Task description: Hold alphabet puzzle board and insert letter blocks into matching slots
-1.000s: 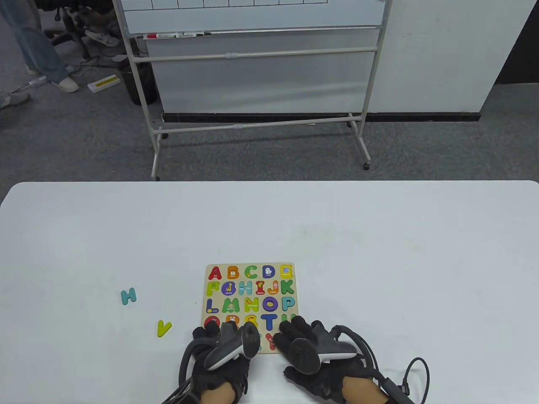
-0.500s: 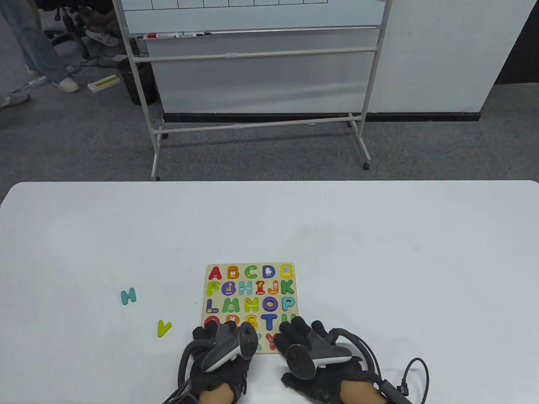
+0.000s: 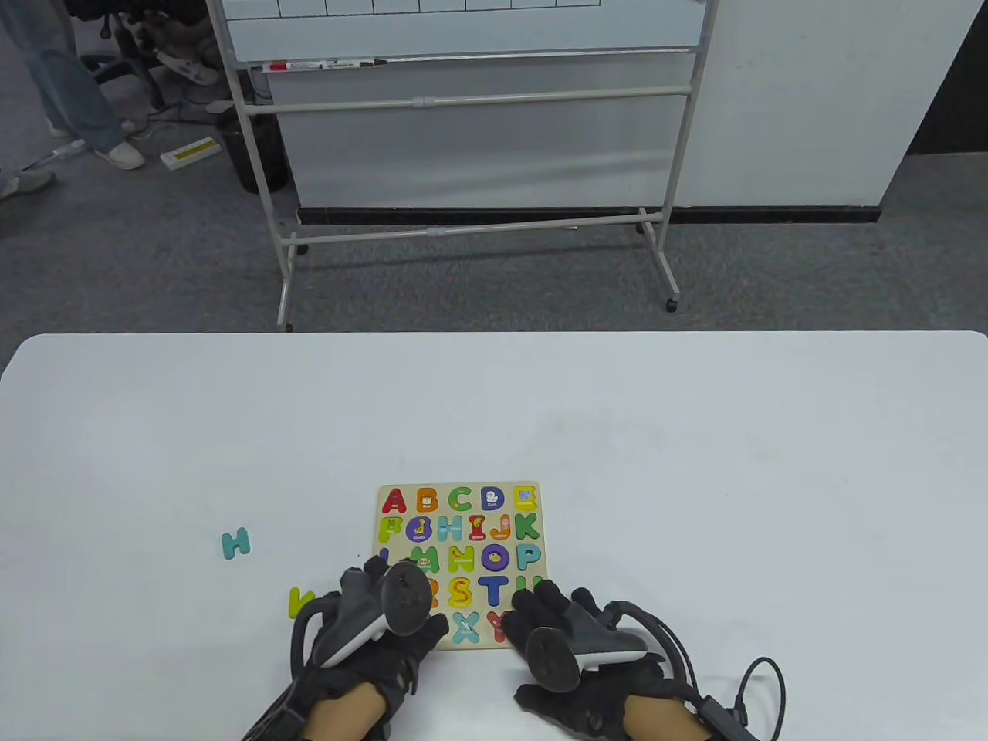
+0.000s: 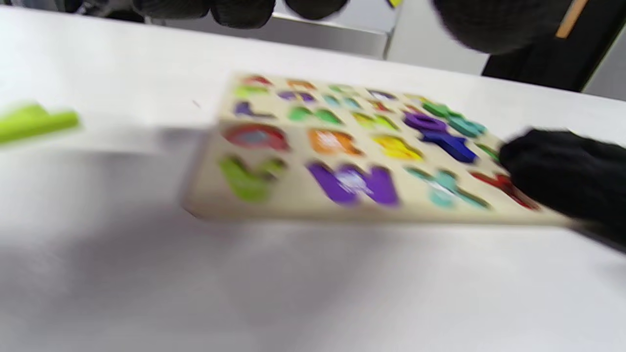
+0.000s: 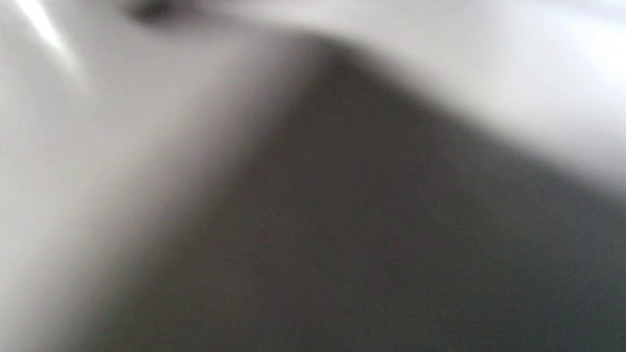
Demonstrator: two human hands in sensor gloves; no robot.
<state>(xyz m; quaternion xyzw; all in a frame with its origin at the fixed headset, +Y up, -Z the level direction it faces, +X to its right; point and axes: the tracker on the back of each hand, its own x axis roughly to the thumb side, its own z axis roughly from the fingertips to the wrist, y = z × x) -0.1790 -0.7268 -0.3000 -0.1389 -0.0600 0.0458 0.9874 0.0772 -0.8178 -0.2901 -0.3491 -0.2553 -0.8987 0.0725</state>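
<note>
The black-gloved left hand (image 3: 370,625) has swung left off the near edge of the square wooden alphabet puzzle board (image 3: 460,566) since 0.5 s ago, uncovering the yellow S and teal X it had hidden. It now hangs over the board's near-left corner, just beside the yellow-green V block (image 3: 297,602), which it partly covers. Its fingertips show apart at the top of the left wrist view with nothing visible between them, and the V (image 4: 34,120) lies off to that view's left. I judge that it is going for the V.

The black-gloved right hand (image 3: 575,644) has not shifted: its fingers rest on the board's near-right corner, steadying it; whether they press flat I cannot tell.

Farther left, the loose teal H block (image 3: 235,543) lies where it was, well apart from the board on the white table (image 3: 695,463). 2 letters remain to place.
</note>
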